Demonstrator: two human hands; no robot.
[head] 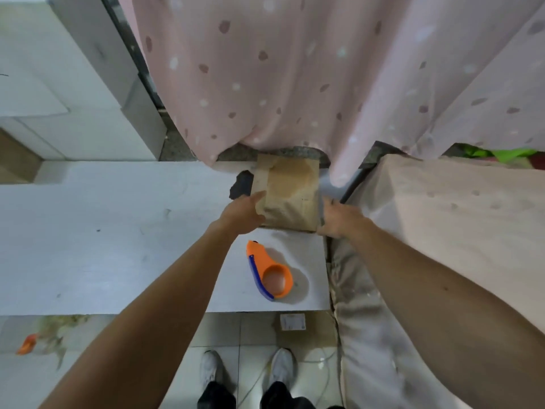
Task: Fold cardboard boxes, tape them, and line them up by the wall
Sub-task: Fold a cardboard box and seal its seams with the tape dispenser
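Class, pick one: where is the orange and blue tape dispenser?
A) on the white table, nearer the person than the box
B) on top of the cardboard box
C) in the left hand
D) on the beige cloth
A: the tape dispenser lies untouched on the white table, while the left hand and right hand hold the cardboard box farther off.

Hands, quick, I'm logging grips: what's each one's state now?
Left hand: grips the box, left side.
Right hand: grips the box, right side.
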